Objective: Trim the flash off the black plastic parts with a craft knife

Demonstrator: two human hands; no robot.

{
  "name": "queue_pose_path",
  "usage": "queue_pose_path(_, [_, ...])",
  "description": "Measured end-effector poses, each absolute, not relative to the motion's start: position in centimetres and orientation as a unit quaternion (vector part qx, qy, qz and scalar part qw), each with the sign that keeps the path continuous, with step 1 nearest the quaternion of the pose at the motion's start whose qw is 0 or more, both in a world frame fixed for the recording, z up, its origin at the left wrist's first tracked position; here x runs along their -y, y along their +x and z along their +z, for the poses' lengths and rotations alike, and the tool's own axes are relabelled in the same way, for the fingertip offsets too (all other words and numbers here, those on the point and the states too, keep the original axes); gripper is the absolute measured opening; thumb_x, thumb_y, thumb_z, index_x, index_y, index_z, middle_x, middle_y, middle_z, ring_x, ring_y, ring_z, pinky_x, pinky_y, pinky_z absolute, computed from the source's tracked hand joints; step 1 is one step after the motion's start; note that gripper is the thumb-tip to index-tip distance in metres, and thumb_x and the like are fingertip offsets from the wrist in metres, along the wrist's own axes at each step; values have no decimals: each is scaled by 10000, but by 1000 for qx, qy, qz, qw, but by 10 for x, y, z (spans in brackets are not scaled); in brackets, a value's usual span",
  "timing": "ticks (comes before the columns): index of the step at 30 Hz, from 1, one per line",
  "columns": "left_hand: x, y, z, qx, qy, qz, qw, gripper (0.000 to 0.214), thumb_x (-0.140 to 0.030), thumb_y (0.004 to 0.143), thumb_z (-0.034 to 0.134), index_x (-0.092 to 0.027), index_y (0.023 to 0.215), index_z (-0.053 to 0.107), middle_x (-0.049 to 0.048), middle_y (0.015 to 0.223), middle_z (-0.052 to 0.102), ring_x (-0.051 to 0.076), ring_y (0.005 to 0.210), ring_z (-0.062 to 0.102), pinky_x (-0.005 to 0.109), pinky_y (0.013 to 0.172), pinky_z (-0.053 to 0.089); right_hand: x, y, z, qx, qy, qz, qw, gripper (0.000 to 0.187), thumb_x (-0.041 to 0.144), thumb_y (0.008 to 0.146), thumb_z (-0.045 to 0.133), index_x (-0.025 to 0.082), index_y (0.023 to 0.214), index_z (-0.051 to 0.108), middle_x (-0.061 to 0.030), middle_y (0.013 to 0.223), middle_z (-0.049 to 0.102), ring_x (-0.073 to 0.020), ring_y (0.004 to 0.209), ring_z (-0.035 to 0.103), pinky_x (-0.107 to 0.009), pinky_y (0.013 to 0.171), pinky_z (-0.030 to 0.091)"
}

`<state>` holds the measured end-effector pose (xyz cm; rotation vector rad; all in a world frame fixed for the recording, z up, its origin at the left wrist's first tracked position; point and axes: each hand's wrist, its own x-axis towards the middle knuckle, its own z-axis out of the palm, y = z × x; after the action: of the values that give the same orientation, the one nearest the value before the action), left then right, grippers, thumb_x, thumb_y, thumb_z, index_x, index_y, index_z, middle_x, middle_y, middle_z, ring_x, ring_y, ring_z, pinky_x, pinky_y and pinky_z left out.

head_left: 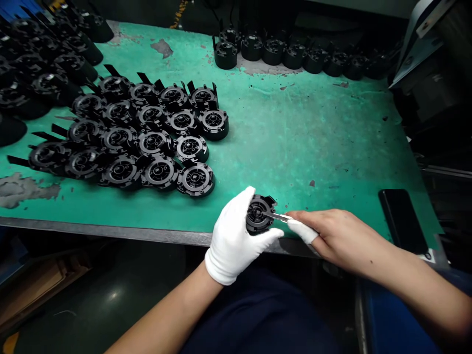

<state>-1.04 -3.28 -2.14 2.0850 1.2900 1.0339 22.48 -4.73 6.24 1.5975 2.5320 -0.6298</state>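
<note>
My left hand (pixel 236 236), in a white glove, is wrapped around the side of a round black plastic housing (pixel 258 212) near the table's front edge. The housing's ribbed, ringed face is turned up towards me. My right hand (pixel 328 231), bare except for a white cover on the thumb, pinches a slim metal tool (pixel 277 216) that looks like tweezers or a narrow blade. The tip of this tool reaches the middle of the housing's face. Its rear part is hidden in my fingers.
Rows of similar black housings (pixel 195 178) stand on the green table (pixel 280 132) at left, with taller black parts (pixel 55 88) behind them. More black parts (pixel 273 51) line the back edge. A black phone (pixel 402 219) lies at the right.
</note>
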Motion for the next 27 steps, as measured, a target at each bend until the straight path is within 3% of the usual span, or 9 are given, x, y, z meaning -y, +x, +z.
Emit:
queue_pose_path(3, [33, -9, -20, -476, 757, 381, 234, 956, -620, 733, 801, -172, 1482, 410, 177, 1446, 573, 338, 1338, 571, 507, 1133, 497, 56, 216, 62, -816, 525, -240, 37, 529, 79, 825, 507, 291, 1283, 668, -13, 1001, 804, -213, 842, 762, -279, 712, 562])
queue_pose_path(7, [34, -8, -19, -481, 750, 386, 239, 949, -622, 726, 805, -173, 1472, 428, 170, 1440, 581, 332, 1328, 581, 499, 1130, 503, 68, 213, 59, -785, 549, -289, 2, 524, 77, 857, 473, 272, 1319, 627, -27, 1160, 775, -221, 988, 748, -312, 824, 579])
queue_pose_path(11, [35, -7, -20, -478, 749, 391, 241, 961, -636, 720, 802, -171, 1474, 428, 169, 1430, 589, 331, 1319, 589, 498, 1125, 508, 82, 210, 50, -771, 597, -222, -23, 507, 105, 895, 466, 253, 1364, 591, -61, 1251, 740, -253, 1023, 742, -374, 832, 601])
queue_pose_path(14, [37, -6, -20, -489, 744, 390, 235, 950, -653, 715, 792, -175, 1461, 448, 174, 1428, 592, 340, 1314, 593, 511, 1122, 508, 88, 203, 41, -765, 613, -196, -21, 506, 108, 909, 459, 220, 1388, 576, -95, 1243, 740, -264, 1007, 747, -408, 855, 605])
queue_pose_path(20, [35, -6, -18, -496, 745, 370, 248, 992, -662, 681, 809, -180, 1467, 444, 164, 1441, 583, 332, 1314, 594, 495, 1127, 505, 83, 205, 41, -774, 559, -295, -34, 513, 98, 887, 477, 241, 1360, 615, -79, 1112, 781, -255, 978, 748, -368, 838, 590])
queue_pose_path(24, [43, -4, -12, -520, 721, 378, 260, 955, -625, 737, 792, -167, 1484, 413, 179, 1460, 559, 340, 1362, 549, 506, 1153, 471, 87, 193, 36, -702, 596, -352, -166, 401, 142, 943, 450, 257, 1287, 621, -45, 1084, 775, -225, 944, 736, -313, 786, 568])
queue_pose_path(27, [71, -4, -1, -545, 697, 359, 299, 920, -520, 860, 720, -160, 1568, 256, 203, 1560, 439, 344, 1455, 436, 517, 1183, 435, 84, 172, 20, -605, 642, -374, -287, 323, 230, 997, 425, 197, 1300, 531, -63, 1015, 764, -204, 862, 723, -289, 716, 564])
